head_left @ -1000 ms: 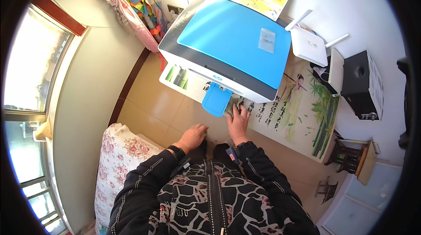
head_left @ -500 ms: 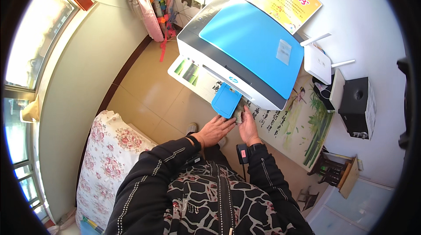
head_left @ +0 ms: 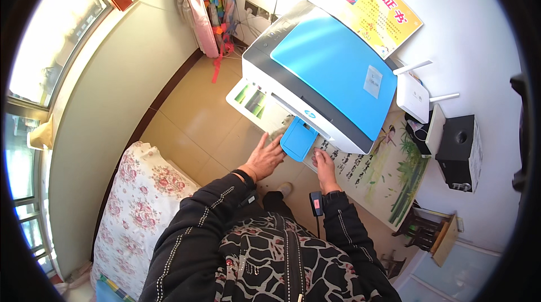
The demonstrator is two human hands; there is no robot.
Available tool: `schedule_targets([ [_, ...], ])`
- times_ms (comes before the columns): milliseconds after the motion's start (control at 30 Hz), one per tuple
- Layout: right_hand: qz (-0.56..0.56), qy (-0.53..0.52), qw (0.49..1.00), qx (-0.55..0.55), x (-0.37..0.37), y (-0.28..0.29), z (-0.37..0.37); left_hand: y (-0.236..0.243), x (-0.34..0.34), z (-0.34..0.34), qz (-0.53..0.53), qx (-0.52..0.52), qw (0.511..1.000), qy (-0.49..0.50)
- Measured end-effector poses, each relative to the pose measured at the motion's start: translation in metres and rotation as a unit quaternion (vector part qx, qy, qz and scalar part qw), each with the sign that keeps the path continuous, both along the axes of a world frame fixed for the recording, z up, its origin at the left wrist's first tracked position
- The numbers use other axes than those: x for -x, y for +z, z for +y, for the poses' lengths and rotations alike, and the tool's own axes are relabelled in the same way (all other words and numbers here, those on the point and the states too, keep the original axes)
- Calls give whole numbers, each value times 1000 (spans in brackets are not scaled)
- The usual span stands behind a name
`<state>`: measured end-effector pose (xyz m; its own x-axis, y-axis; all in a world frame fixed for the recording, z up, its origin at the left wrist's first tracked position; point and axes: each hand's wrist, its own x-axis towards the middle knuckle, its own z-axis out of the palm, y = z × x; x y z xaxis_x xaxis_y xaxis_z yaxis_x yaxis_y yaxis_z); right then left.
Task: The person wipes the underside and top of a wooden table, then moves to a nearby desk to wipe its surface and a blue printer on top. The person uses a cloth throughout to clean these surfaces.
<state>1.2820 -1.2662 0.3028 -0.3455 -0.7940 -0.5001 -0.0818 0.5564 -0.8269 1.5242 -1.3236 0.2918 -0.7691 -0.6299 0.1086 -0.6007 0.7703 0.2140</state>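
Observation:
A white printer [head_left: 293,85] with a bright blue lid stands on a table covered by a painted cloth [head_left: 389,178]. A small blue output tray [head_left: 298,138] sticks out of its front. My left hand [head_left: 265,158] reaches under the printer's front, fingers spread, touching a sheet of paper just left of the blue tray. My right hand [head_left: 325,167] rests flat on the cloth just right of the tray, fingers together and pointing at the printer. Neither hand holds anything.
A white router [head_left: 414,96] with antennas and a black speaker box [head_left: 459,152] sit to the right of the printer. A yellow poster [head_left: 375,6] hangs on the wall. A floral-covered bed [head_left: 141,200] lies at lower left, beside tan floor tiles [head_left: 197,121].
The view has shifted, so the printer now sits higher and closer. Both hands have moved forward to the printer's front, on either side of the blue tray.

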Motion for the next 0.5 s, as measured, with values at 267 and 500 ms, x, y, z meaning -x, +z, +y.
schedule_targets([
  [267, 26, 6, 999, 43, 5, -25, 10, -7, -50, -68, 35, 13, 990, 136],
  [500, 63, 5, 995, 72, 5, -32, 15, -9, -79, -117, 106, 46, 972, 205],
])
